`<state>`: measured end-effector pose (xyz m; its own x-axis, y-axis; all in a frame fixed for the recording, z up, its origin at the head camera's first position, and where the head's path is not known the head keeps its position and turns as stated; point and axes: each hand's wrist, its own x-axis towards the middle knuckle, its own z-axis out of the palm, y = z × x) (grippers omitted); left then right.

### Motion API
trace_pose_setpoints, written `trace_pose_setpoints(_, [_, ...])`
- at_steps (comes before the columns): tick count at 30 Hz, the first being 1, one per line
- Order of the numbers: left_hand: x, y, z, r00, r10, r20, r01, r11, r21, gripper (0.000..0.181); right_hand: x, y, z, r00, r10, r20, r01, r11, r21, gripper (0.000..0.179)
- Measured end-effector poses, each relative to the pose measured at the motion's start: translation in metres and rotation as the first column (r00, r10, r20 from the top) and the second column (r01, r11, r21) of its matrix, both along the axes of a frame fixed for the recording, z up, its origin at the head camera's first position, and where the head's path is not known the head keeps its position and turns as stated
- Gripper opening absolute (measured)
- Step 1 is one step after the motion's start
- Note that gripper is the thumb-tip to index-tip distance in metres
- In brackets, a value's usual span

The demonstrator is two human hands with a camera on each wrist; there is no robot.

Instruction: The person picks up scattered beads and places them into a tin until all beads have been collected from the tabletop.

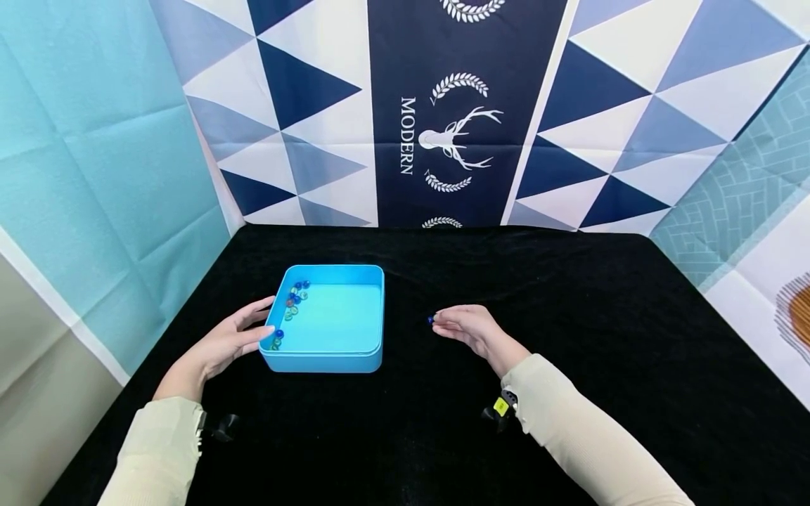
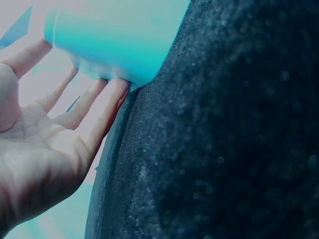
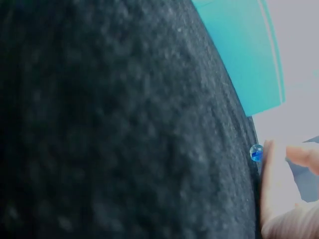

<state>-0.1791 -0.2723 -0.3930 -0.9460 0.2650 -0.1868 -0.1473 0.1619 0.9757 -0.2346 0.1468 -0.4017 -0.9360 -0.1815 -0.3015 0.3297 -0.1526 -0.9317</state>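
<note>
A light blue square box [image 1: 373, 362] stands on a black cloth, its open side up. Several small glass marbles [image 1: 292, 299], some dark blue and some clear with colour, lie along its left inner wall. My left hand [image 1: 234, 341] holds this left side, thumb over the rim and fingers against the outer wall; in the left wrist view the fingers [image 2: 107, 102] touch the wall low down. To the right of the box, my right hand [image 1: 468, 327] pinches a blue glass marble [image 3: 256, 153] at its fingertips, close to the cloth. Part of the grip is hidden.
The black cloth [image 1: 418, 436] covers the table. Behind it hangs a patterned curtain [image 1: 316, 91] with triangles and a deer print, and a pale blue sheet [image 1: 107, 161] hangs at the left. Each sleeve carries a wrist device [image 1: 503, 406] at its cuff.
</note>
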Motion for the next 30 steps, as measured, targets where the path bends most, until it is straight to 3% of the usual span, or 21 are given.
trace_pose_setpoints(7, [0.0,0.0,0.001,1.0,-0.003,-0.002,0.003,1.0,0.0,0.077,0.002,-0.008,0.0,0.998,-0.029,-0.056,0.026,0.998,-0.063,0.009])
trace_pose_setpoints(19, [-0.001,0.0,0.0,1.0,0.004,-0.002,-0.004,1.0,-0.001,0.076,-0.005,-0.033,0.022,0.994,-0.061,-0.094,0.054,0.996,-0.068,0.015])
trace_pose_setpoints(30, [-0.002,-0.001,-0.001,1.0,-0.002,-0.003,0.002,1.0,0.008,0.076,-0.008,-0.058,0.033,0.991,-0.072,-0.111,0.062,0.994,-0.09,0.012])
